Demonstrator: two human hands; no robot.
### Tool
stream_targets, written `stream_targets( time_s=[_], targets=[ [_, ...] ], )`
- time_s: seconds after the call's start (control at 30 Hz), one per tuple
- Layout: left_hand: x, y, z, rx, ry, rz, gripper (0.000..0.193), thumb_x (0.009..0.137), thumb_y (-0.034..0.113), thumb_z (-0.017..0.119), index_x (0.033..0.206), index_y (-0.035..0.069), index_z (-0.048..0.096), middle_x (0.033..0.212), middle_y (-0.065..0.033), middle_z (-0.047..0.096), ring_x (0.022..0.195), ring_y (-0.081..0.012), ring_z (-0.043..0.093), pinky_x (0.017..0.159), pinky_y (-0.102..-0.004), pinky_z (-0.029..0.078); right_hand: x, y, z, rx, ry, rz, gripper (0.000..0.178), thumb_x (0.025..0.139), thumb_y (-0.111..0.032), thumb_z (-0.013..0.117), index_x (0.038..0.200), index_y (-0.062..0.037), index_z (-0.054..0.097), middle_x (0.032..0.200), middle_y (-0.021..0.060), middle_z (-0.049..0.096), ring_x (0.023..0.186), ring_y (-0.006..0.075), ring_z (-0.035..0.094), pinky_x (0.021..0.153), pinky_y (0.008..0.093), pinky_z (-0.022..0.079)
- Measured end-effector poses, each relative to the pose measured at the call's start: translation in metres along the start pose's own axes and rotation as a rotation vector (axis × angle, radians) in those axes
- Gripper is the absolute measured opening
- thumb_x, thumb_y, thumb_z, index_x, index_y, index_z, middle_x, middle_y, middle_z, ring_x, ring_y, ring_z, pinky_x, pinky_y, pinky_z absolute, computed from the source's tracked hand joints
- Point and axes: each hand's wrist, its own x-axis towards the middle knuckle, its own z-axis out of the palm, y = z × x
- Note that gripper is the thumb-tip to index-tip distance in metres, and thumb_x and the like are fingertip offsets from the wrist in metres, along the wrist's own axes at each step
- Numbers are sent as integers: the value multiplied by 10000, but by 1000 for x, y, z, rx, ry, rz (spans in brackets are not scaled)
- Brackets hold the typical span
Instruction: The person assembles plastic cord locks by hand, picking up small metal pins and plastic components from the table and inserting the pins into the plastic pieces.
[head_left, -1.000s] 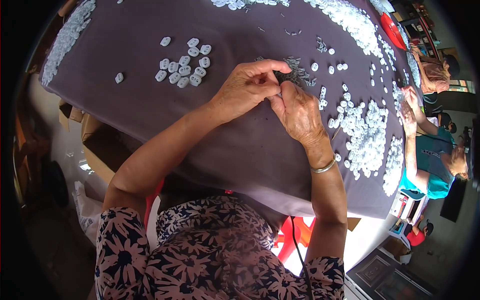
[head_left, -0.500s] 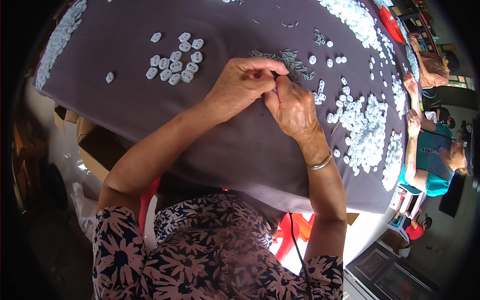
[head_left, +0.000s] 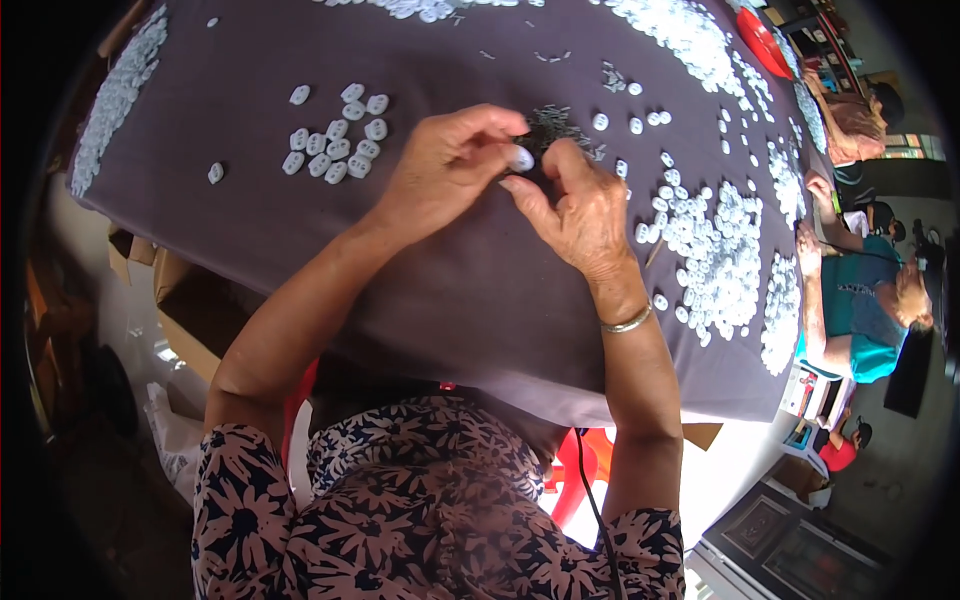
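The left hand (head_left: pixel 450 165) pinches a white piece (head_left: pixel 523 158) between thumb and fingertips, above the table (head_left: pixel 450 310). The right hand (head_left: pixel 590 215) is just beside it, thumb and forefinger spread apart, with nothing seen in its grasp. Beyond both hands lies a loose pile of screws (head_left: pixel 553 122), straight on the cloth (head_left: pixel 250 200). To the left a small group of buttons (head_left: pixel 338 149) sits on the cloth, and to the right a large heap (head_left: pixel 715 270), neither in a container. At the far right edge is a red dish (head_left: pixel 763 43); whether it holds anything is hard to tell. Below the table's left side, a carton (head_left: pixel 188 335) stands open, its inside too dark to read. A white bag (head_left: pixel 170 445) lies near it, contents hidden.
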Motion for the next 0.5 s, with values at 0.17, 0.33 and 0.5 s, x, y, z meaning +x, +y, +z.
stream_targets(
  time_s=[0.17,0.33,0.5],
  targets=[
    [-11,21,-38,526,126,171,120,877,10,585,969,29,661,838,-39,641,727,-117,598,647,-247,468,-5,-5,3,37,-6,-66,343,781,-242,763,649,-57,506,551,67,532,467,238,548,448,343,455],
    [-27,34,-86,961,239,179,125,879,26,587,974,55,662,830,-45,614,729,-163,601,634,-271,461,-9,-20,7,124,-117,-124,332,832,-240,707,633,-39,534,576,98,561,504,281,574,478,367,474],
    [-23,37,-85,1027,295,337,97,887,51,604,964,53,663,837,-31,608,701,-151,595,590,-270,450,-2,4,-1,183,116,-47,215,883,-177,640,736,-21,653,642,127,627,543,279,622,500,364,494]
  ],
)
